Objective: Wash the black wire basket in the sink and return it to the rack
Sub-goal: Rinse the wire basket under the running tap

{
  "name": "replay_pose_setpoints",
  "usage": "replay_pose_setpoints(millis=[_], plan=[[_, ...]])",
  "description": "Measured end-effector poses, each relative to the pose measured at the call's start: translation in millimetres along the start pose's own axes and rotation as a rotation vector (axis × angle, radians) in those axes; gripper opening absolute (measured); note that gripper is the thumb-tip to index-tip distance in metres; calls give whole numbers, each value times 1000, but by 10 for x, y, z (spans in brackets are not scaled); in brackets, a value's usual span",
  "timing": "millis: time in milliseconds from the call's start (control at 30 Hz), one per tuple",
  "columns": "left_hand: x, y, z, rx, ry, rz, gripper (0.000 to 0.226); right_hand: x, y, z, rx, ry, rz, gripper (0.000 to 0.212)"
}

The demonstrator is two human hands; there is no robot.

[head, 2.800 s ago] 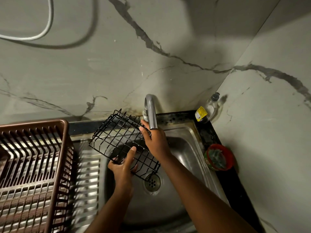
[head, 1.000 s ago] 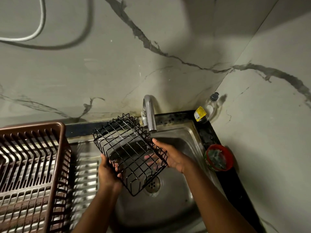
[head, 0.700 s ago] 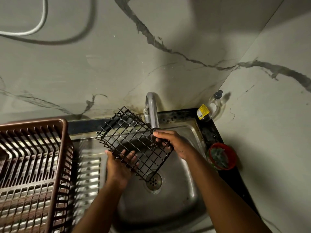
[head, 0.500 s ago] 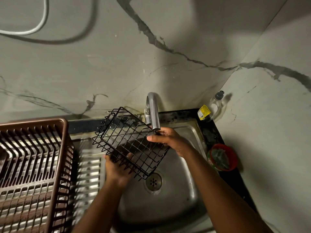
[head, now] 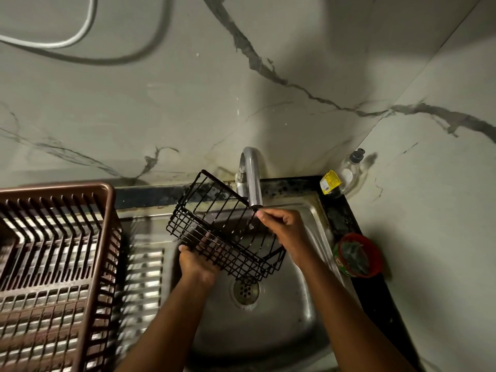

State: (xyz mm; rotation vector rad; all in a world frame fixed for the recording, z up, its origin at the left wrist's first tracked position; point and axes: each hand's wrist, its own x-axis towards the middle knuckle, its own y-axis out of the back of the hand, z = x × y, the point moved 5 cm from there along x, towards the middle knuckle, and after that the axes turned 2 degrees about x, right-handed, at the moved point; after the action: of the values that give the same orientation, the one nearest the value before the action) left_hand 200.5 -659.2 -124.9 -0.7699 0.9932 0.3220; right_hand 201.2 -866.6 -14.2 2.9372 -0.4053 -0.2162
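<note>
No legible text. The yellow label (head: 329,182) on the bottle (head: 349,173) carries print too small to read.

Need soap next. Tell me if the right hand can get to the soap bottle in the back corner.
Probably yes. The soap bottle stands in the open with nothing between, but the right hand grips the black wire basket and must let go first.
</note>
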Motion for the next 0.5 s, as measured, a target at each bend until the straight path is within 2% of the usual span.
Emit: replay_pose_setpoints(millis=[133, 233, 367, 500], plan=[[-13, -25, 21, 36, -25, -22, 55, -101, 34, 6, 46, 58, 40, 20], [-5, -7, 22, 50, -57, -34, 59, -194, 71, -34, 40, 95, 49, 16], [57, -26, 23, -31, -62, -49, 66, -311, 22, -86, -57, 138, 79, 16], [71, -129, -44, -52, -49, -60, 72, -444, -95, -210, -265, 278, 135, 20]])
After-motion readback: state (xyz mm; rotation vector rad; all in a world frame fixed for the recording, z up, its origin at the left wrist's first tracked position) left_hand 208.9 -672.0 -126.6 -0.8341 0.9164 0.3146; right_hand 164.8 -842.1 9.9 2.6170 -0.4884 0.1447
